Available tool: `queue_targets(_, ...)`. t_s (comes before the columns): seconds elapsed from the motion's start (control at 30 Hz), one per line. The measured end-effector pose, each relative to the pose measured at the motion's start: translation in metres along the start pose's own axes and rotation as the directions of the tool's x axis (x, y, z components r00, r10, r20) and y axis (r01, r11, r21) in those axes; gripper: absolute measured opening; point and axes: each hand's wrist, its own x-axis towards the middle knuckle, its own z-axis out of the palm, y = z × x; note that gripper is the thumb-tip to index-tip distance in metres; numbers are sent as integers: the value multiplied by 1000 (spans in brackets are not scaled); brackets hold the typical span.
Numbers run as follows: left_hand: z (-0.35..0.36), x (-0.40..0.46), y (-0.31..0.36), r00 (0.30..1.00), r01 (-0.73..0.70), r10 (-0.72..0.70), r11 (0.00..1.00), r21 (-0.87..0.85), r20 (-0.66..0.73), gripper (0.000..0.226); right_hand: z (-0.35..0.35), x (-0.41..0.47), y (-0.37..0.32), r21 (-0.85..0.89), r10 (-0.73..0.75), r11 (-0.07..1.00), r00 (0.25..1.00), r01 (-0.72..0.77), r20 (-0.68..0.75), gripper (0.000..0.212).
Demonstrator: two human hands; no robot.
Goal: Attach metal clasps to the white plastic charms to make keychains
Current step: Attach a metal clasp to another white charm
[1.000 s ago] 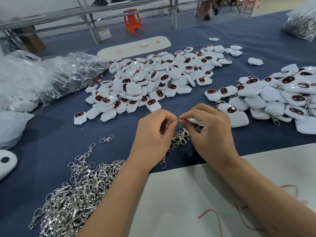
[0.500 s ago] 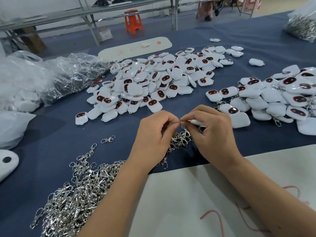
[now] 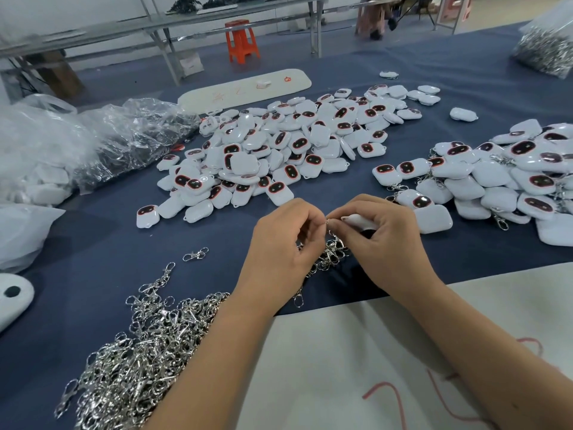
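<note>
White plastic charms lay in two heaps on the blue cloth-covered table (image 3: pixel 93 274), too many to count: a central pile of charms (image 3: pixel 279 150) ahead of you and a right-hand pile (image 3: pixel 502 178) that already carried clasps. Three charms sat apart beyond them: one single charm (image 3: pixel 463 114) between the piles and two others at the far edge of the central heap. Silver metal clasps formed one dense clasp heap (image 3: pixel 139 361) at your near left, uncountable, with one loose clasp (image 3: pixel 195 254) lying alone just beyond it and a small clasp cluster (image 3: pixel 330 254) under your hands. Two crumpled plastic bags (image 3: pixel 93 141) crowded the left edge, and one bag of metal parts (image 3: pixel 548 48) sat at the far right corner. A white sheet (image 3: pixel 356 352) marked in red covered the near edge under your forearms. Open blue cloth remained between the clasp heap and the central pile, and in the strip between the two charm piles.

Your left hand (image 3: pixel 282 249) was curled, fingertips pinching a small metal ring (image 3: pixel 326 221) at the charm's corner. Your right hand (image 3: pixel 387 240) gripped one white charm (image 3: pixel 356 219), thumb and forefinger pressed on it, knuckles up. Both hands met just above the cloth, forearms angled inward from the near edge.
</note>
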Motion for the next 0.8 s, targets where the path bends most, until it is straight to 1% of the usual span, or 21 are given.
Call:
queue_targets(0.1, 3, -1, -1, 999, 9, -10, 1000, -12, -31, 12, 0, 1, -2, 66, 17, 998, 1000, -17, 10, 7)
queue_targets(0.3, 10, 0, 1, 992, 43, -53, 995, -87, -114, 9, -1, 0, -5, 191, 39, 981, 999, -34, -22, 9)
queue_targets(0.47, 13, 2, 3, 982, 66, -95, 982, -179, -160, 10, 7, -4, -5, 383, 166, 912, 986, -148, -15, 12)
queue_targets(0.6, 16, 3, 5, 981, 69, -101, 979, -192, -164, 10, 10, -5, -5, 501, 256, 838, 966, -215, -14, 9)
queue_targets(0.7, 14, 2, 3, 980, 59, -88, 985, -163, -176, 11, 12, -5, -6, 508, 264, 831, 965, -226, -3, 10)
queue_targets(0.8, 11, 1, 1, 981, 71, -98, 985, -160, -169, 11, 11, -4, -6, 429, 199, 885, 980, -177, -6, 12)
